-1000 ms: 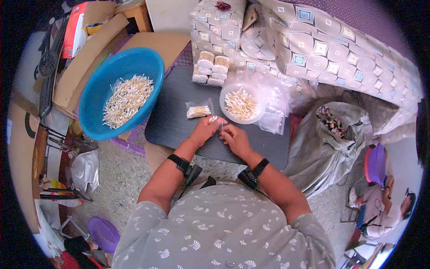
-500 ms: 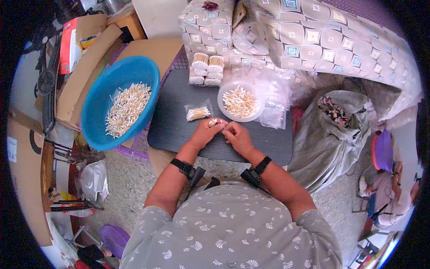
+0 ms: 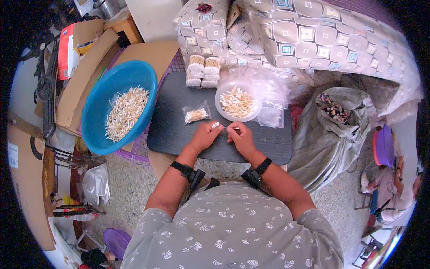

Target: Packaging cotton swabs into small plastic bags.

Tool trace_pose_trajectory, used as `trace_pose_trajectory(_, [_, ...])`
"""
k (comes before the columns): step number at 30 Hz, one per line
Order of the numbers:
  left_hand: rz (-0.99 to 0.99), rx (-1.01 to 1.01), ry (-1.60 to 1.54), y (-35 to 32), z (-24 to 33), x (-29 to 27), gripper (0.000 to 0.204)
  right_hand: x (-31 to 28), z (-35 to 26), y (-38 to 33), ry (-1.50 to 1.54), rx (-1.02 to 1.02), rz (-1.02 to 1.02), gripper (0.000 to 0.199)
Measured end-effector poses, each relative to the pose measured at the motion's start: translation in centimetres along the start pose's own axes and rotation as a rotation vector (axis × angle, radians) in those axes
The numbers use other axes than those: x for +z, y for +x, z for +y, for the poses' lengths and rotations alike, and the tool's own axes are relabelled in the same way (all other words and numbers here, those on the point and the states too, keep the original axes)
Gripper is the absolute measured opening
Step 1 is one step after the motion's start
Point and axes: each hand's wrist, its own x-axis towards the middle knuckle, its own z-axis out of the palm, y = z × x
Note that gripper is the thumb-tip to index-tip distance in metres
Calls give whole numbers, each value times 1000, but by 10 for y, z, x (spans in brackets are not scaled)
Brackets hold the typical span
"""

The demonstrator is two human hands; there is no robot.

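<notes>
In the head view, the left grip [image 3: 206,136] is holding cotton swabs [image 3: 215,125] over the desk's [image 3: 271,143] near half while the right grip [image 3: 242,138] is pinching a single swab [image 3: 236,128], apparently gathering a bundle, the next move calling for neat alignment.

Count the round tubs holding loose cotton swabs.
2: the blue basin left of the black table, and the white bowl on the table. Others may be hidden from view.
</notes>
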Motion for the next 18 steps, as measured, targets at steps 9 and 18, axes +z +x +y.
trace_pose_trajectory(9, [151, -67, -400, 9, 1, 8, 20, 0, -2, 2, 41, 36, -97, 9])
trace_pose_trajectory(18, [12, -260, -673, 6, 9, 12, 24, 5, -6, -1, -199, 14, -156, 10])
